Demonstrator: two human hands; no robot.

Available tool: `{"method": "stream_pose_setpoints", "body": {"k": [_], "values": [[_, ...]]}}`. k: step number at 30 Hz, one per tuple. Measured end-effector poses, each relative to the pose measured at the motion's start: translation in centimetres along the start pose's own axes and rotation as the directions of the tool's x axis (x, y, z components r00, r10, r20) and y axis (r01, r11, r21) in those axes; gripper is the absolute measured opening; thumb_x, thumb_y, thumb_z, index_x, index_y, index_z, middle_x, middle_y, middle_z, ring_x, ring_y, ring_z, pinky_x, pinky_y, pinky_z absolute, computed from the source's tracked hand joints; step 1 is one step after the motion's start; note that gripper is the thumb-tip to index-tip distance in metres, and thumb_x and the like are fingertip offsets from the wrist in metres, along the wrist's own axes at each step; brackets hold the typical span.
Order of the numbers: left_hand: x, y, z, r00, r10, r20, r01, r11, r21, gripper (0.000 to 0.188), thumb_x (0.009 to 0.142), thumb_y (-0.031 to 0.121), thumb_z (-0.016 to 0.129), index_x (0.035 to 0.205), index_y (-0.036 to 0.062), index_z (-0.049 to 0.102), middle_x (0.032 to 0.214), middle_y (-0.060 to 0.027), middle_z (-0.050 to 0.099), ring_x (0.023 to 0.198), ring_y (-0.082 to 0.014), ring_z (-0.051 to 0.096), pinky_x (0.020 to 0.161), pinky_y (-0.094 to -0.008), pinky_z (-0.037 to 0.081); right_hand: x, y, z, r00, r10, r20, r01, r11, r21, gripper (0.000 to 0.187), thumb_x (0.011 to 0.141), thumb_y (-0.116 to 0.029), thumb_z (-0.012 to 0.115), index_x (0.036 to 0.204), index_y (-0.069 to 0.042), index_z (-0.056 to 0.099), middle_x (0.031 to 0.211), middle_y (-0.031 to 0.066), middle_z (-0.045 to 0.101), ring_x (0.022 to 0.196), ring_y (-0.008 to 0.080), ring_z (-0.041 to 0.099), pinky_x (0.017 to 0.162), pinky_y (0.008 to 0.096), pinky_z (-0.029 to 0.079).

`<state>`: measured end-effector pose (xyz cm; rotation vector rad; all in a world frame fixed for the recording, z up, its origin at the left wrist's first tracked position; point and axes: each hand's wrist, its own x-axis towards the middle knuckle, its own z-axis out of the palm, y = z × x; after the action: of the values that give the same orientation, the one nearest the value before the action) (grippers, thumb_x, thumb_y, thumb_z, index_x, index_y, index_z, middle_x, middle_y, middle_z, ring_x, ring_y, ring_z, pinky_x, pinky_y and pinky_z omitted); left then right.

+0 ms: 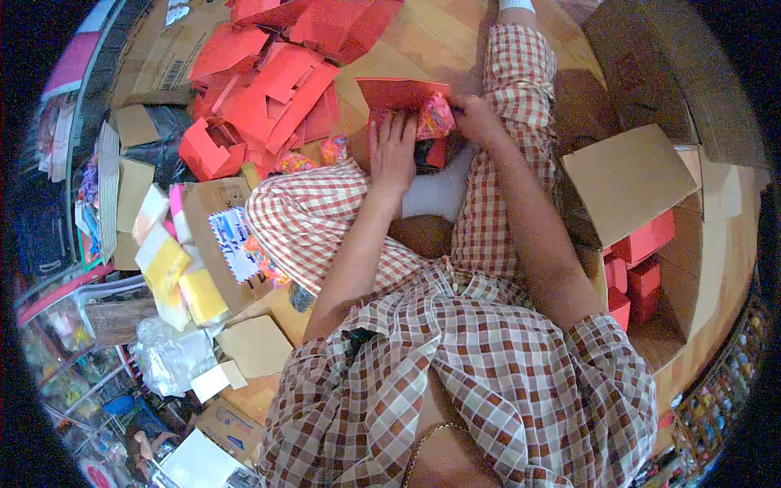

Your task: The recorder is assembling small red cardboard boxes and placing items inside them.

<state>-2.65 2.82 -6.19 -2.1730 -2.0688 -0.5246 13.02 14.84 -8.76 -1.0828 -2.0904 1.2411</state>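
Between my legs stands a small red cardboard box with its lid raised. A bundle wrapped in bright multicoloured stuff shows at its right side, partly inside. My left hand rests on the box's near left part, fingers stretched out and thumb side hidden. Bent fingers of my right hand close at the lid's right corner, beside the bundle; their tips are hard to make out. More multicoloured bundles lie left of the box, by my bent knee.
A heap of red box blanks covers the floor at the far left. On the right, an open brown carton holds several red boxes. Another carton, yellow-and-white blocks and clear plastic crowd the left.
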Motion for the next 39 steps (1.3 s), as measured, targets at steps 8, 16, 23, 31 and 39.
{"method": "stream_pose_setpoints", "body": {"k": [8,16,23,31,39], "values": [[-0.8,-0.3,-0.4,0.989,-0.107,0.103,0.11,0.994,-0.024,0.057,0.056,0.004,0.066,0.109,0.0014,0.048,0.115,-0.0177,0.052,0.11,-0.0327,0.047,0.099,-0.0429,0.032,-0.2,-0.9,1.3,0.989,0.146,0.025,-0.138,0.972,-0.188,0.046,0.076,-0.017,0.064,0.117,-0.001,0.052,0.101,0.0209,0.061,0.093,0.0308,0.06,0.083,0.0356,0.047],[-0.8,-0.3,0.1,0.985,-0.134,0.11,0.139,0.99,-0.039,0.054,0.057,0.005,0.068,0.107,0.0005,0.048,0.111,-0.0192,0.053,0.104,-0.0345,0.05,0.09,-0.0432,0.039,-3.7,-3.7,3.1,0.999,0.04,0.018,-0.034,0.965,-0.259,0.106,0.059,-0.021,0.075,0.137,0.004,0.008,0.114,0.0323,0.048,0.104,0.042,0.051,0.088,0.0424,0.044],[-0.6,0.1,-0.2,0.944,-0.192,0.27,0.214,0.975,-0.055,0.069,0.062,0.01,0.07,0.122,-0.0019,0.039,0.118,-0.0229,0.049,0.111,-0.0377,0.046,0.097,-0.0428,0.035,-3.5,-3.1,1.8,0.963,0.167,0.211,-0.099,0.949,-0.3,0.053,0.071,-0.011,0.062,0.121,-0.001,0.045,0.099,0.0236,0.06,0.091,0.0405,0.057,0.078,0.0424,0.047],[1.1,0.4,-1.3,0.891,-0.106,0.442,0.184,0.973,-0.137,0.085,0.076,0.016,0.065,0.142,0.0159,0.012,0.129,-0.0283,0.038,0.118,-0.0434,0.039,0.097,-0.0459,0.035,-3.2,-2.4,0.1,0.998,0.057,-0.041,-0.056,0.998,0.015,0.029,0.076,-0.008,0.053,0.104,-0.003,0.059,0.088,0.0223,0.062,0.085,0.0347,0.061,0.075,0.042,0.047],[0.2,0.2,0.5,0.821,-0.14,0.554,0.074,0.988,0.139,0.071,0.084,0.028,0.054,0.142,0.0227,0.014,0.129,-0.0285,0.037,0.118,-0.0455,0.038,0.097,-0.0492,0.034,-3.4,-2.8,0.1,0.978,0.208,0.019,-0.205,0.975,-0.09,0.03,0.077,-0.008,0.052,0.107,-0.007,0.058,0.093,0.0229,0.061,0.089,0.039,0.058,0.079,0.0457,0.047]]}}
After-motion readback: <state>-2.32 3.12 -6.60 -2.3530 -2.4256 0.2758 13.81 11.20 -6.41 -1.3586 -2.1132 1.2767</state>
